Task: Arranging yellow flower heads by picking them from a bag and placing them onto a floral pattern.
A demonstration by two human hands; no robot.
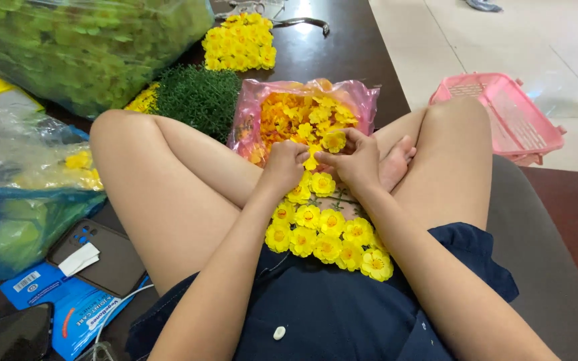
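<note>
Yellow flower sprig: it lies in your lap on the dark blue shorts, between your crossed legs, its far end reaching up to your fingers.
Left hand: your wrist is bent down, fingers curled and pinched on a yellow bloom at the sprig's top.
Right hand: it sits just beside your left, fingertips closed on the same cluster of blooms, thumb on top.
Pink bag: it stands open just past your hands, full of orange-yellow flowers.
Left of you: a phone case, a blue packet and clear bags of flowers.
Farther off: a green tuft mat, a loose yellow flower pile, a large bag of green blooms.
Right: a pink basket on the floor.
</note>
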